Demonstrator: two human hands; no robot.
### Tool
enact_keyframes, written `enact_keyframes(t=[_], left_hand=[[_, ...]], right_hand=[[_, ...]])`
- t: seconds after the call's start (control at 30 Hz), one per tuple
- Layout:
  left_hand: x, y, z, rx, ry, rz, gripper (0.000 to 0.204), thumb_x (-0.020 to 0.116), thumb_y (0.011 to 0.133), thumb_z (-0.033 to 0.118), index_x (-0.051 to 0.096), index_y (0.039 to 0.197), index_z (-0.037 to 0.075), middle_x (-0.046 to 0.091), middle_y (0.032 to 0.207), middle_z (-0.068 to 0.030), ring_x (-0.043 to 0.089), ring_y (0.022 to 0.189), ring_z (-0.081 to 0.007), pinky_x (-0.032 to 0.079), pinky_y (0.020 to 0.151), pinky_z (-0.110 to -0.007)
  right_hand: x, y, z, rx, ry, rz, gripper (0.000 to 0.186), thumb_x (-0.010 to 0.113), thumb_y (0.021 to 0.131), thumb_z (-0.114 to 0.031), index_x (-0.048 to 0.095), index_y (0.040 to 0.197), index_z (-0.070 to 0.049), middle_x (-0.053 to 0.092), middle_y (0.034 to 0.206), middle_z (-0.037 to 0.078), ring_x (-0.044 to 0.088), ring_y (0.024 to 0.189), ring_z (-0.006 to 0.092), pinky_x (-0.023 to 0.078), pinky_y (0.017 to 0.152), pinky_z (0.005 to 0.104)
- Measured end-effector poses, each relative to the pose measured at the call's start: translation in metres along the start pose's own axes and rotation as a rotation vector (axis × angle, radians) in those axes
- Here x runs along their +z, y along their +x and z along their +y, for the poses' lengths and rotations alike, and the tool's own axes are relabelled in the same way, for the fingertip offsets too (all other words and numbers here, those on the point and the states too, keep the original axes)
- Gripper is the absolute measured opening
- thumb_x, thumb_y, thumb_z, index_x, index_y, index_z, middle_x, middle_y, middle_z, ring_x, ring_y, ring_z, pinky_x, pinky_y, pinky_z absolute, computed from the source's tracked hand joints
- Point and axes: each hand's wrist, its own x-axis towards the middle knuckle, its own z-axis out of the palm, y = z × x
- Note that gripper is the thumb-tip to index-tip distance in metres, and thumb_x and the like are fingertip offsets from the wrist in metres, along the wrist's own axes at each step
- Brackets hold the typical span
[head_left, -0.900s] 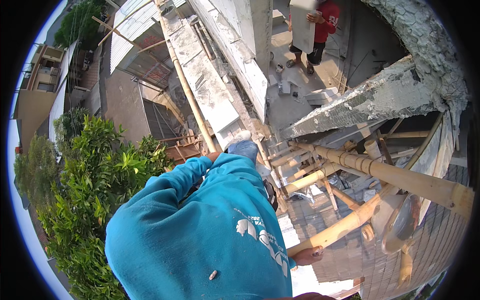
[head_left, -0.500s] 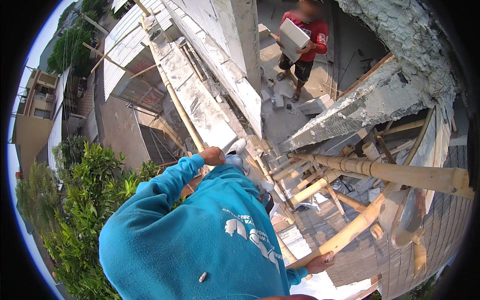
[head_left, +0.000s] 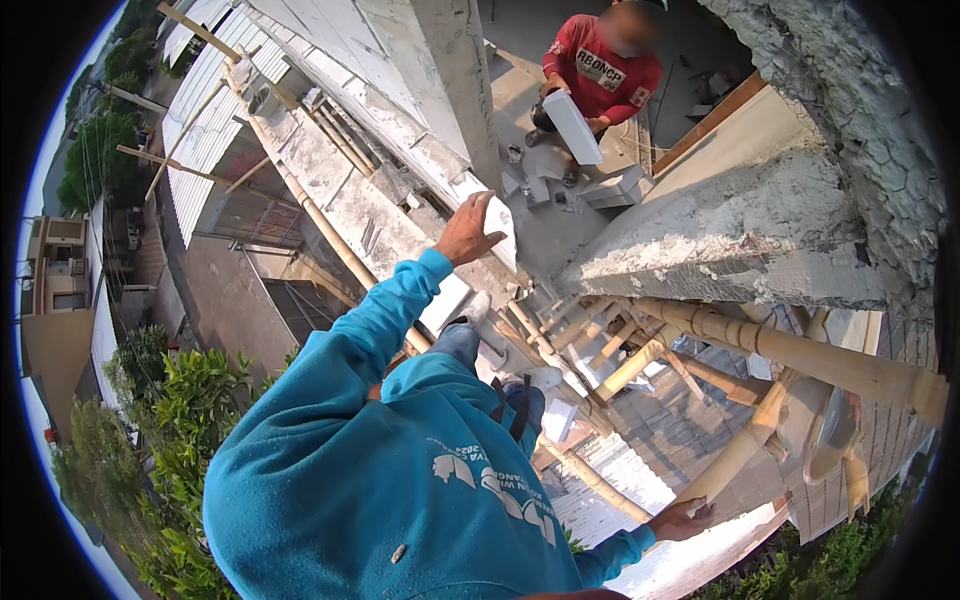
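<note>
My left hand (head_left: 468,232) is raised with its fingers apart and holds nothing. Behind it in the view is the edge of the white block wall (head_left: 440,140); whether they touch I cannot tell. My right hand (head_left: 682,520), lower right, has its fingers stretched out near the end of a slanting bamboo pole (head_left: 735,455), with nothing in its grasp. Across the opening, a co-worker in a red shirt (head_left: 605,75) leans toward me, both hands around a pale rectangular block (head_left: 573,127).
A thick bamboo pole (head_left: 800,350) crosses at right below a rough concrete beam (head_left: 720,240). A long bamboo rail (head_left: 335,240) runs along a narrow ledge (head_left: 310,165) at left. Several blocks (head_left: 615,190) lie by the co-worker. Leafy branches (head_left: 200,410) and lower ground lie below me.
My left hand has left the bamboo rail and reached up and right. My right hand has come off the slanting pole. The co-worker has come closer, bending and lowering the block.
</note>
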Motion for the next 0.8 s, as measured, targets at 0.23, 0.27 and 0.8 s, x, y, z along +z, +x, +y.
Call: enact_keyframes(t=[0.23,0.27,0.8], left_hand=[[0.007,0.003,-0.023,-0.056,-0.085,-0.044,0.071,0.073,0.083,0.026,0.039,0.141,0.005,0.052,0.133,-0.0245,0.053,0.121,-0.0410,0.044,0.104,-0.046],[0.011,-0.010,-0.026,-0.125,-0.123,-0.089,0.070,0.073,0.084,0.027,0.039,0.141,0.005,0.052,0.133,-0.0242,0.054,0.121,-0.0400,0.045,0.103,-0.045],[-0.020,-0.212,-0.126,-0.767,-0.504,-0.229,0.076,0.074,0.086,0.043,0.043,0.141,0.001,0.050,0.138,-0.0223,0.052,0.126,-0.0346,0.046,0.104,-0.046]], right_hand=[[0.111,-0.110,-0.266,-0.200,0.723,-0.700,0.044,0.069,0.089,-0.019,0.055,0.127,0.001,0.058,0.119,0.017,0.056,0.114,0.0283,0.043,0.099,0.0413],[0.148,-0.123,-0.289,-0.236,0.759,-0.748,0.051,0.071,0.089,-0.026,0.054,0.130,-0.001,0.057,0.121,0.017,0.056,0.114,0.0284,0.043,0.100,0.0416],[0.512,-0.152,-0.325,0.666,1.096,-1.678,0.112,0.046,0.079,-0.085,0.025,0.152,-0.003,0.038,0.150,0.018,0.036,0.139,0.0348,0.027,0.112,0.0571]])
